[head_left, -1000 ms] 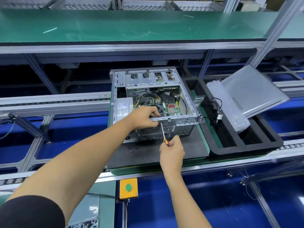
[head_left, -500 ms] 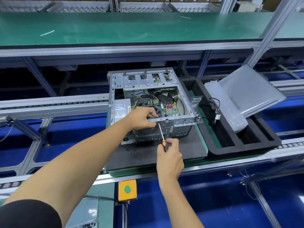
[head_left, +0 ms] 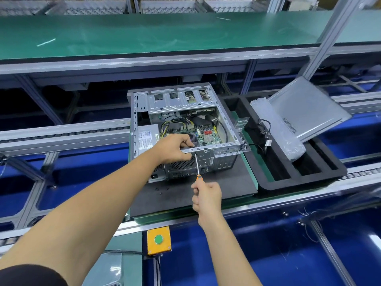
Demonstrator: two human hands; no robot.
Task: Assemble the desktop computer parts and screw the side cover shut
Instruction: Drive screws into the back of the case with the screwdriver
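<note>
Grey steel case [head_left: 185, 129] open, internals fitted; left hand [head_left: 175, 148] grips rear rail, right hand [head_left: 206, 195] clasps screwdriver [head_left: 197, 166] at screw. Side cover [head_left: 307, 108] off, unscrewed.

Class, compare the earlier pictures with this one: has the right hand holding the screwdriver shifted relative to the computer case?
Yes, slightly. The right hand has drawn back toward the person, away from the computer case; more of the screwdriver shaft shows between them.
</note>
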